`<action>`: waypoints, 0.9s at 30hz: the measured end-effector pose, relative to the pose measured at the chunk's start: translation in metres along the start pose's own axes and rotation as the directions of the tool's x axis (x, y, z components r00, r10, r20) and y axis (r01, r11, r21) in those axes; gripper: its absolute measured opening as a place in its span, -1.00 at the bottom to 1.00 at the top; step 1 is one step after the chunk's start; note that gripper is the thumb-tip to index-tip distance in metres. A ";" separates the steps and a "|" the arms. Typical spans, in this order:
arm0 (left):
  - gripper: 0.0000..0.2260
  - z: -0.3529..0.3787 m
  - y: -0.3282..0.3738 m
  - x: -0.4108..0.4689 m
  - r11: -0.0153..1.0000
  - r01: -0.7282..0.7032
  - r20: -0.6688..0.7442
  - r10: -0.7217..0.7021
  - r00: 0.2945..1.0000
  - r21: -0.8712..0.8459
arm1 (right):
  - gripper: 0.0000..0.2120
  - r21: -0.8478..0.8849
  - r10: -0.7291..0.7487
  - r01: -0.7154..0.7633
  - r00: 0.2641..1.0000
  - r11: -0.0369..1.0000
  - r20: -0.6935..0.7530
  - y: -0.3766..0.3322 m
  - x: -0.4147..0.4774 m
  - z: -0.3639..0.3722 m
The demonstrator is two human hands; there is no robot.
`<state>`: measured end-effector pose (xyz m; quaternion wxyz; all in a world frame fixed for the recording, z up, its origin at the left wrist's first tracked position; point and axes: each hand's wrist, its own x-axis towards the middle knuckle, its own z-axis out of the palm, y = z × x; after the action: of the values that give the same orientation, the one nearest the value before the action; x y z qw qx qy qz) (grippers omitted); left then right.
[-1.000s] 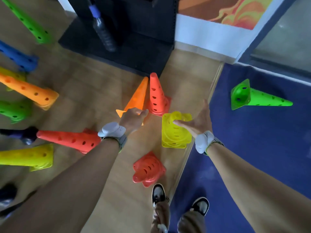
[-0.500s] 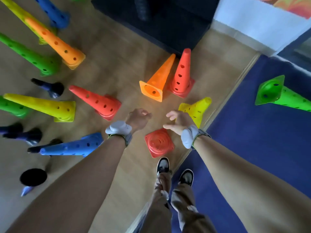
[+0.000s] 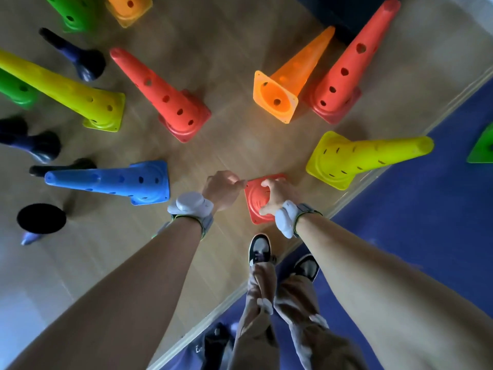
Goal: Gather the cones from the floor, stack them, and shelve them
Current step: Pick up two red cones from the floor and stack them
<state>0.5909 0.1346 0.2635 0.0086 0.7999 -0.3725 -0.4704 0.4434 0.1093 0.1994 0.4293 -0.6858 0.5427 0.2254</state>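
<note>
I'm at the gathering step: my right hand curls its grip round the upright red cone on the floor, just ahead of my shoes. My left hand sits at its nine-o'clock edge; whether that grip is closed I cannot tell. Next, I judge, lift it straight and stack it onto a neighbour.

Pale wooden floor meets blue mat diagonally.

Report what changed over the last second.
Both hands drew back toward the shoes. The right hand left the yellow cone and now grips the red cone nearest them; the left hand reached its base corner. The other cones stayed put on the floor.
</note>
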 end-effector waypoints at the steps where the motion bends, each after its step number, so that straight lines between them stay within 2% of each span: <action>1: -0.68 -0.001 -0.005 0.005 1.000 0.008 0.000 -0.008 1.000 -0.002 | -0.32 -0.027 -0.002 0.002 1.000 1.000 -0.006 -0.001 0.006 0.005; 3: -0.67 -0.005 -0.012 0.015 1.000 0.027 0.002 -0.027 1.000 -0.004 | -0.44 -0.053 -0.017 0.016 1.000 0.998 -0.022 -0.001 0.015 0.013; 7: -0.68 -0.008 -0.017 0.036 0.999 0.044 -0.004 -0.044 0.999 -0.010 | -0.69 -0.112 0.019 -0.015 0.999 0.994 0.034 -0.006 0.029 0.023; 10: -0.68 -0.009 -0.017 0.045 0.999 0.036 0.002 -0.036 0.999 -0.011 | -0.72 -0.190 0.053 -0.046 0.998 0.981 0.030 -0.007 0.035 0.028; 13: -0.67 -0.016 -0.018 0.048 1.000 0.026 0.005 -0.026 1.000 0.007 | -0.66 -0.235 0.058 -0.048 0.998 0.971 0.038 -0.010 0.036 0.020; 15: -0.67 -0.026 -0.013 0.047 1.000 0.023 0.002 -0.023 1.000 0.019 | -0.66 -0.222 0.055 -0.048 0.998 0.974 0.023 -0.018 0.034 -0.001; 17: -0.66 -0.040 -0.004 0.040 1.000 0.014 -0.013 -0.014 1.000 0.027 | -0.88 -0.197 0.050 -0.047 0.999 0.979 0.008 -0.032 0.025 -0.030; 18: -0.65 -0.050 0.003 0.031 1.000 0.004 -0.019 -0.003 1.000 0.028 | -0.91 -0.180 0.058 -0.057 0.998 0.982 0.000 -0.040 0.014 -0.047; 20: -0.64 -0.071 0.018 0.011 0.999 -0.022 -0.022 0.023 1.000 0.037 | -0.73 -0.126 0.046 -0.054 0.997 0.991 -0.069 -0.053 -0.007 -0.078; 21: -0.64 -0.077 0.023 0.009 0.999 -0.025 -0.028 0.026 0.999 0.041 | -0.71 -0.109 0.034 -0.045 0.995 0.993 -0.096 -0.057 -0.010 -0.087; 25: -0.68 -0.135 0.064 -0.035 0.994 -0.090 -0.077 0.095 0.992 0.057 | -0.77 -0.052 0.037 -0.048 0.980 0.997 -0.196 -0.091 -0.066 -0.157; 27: -0.68 -0.167 0.092 -0.057 0.988 -0.131 -0.099 0.139 0.985 0.087 | -0.86 0.001 0.023 -0.024 0.968 1.000 -0.250 -0.107 -0.097 -0.202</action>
<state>0.6475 0.0469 0.4324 0.0278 0.7961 -0.4435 -0.4109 0.4824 -0.0016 0.4184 0.3540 -0.7028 0.6003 0.1428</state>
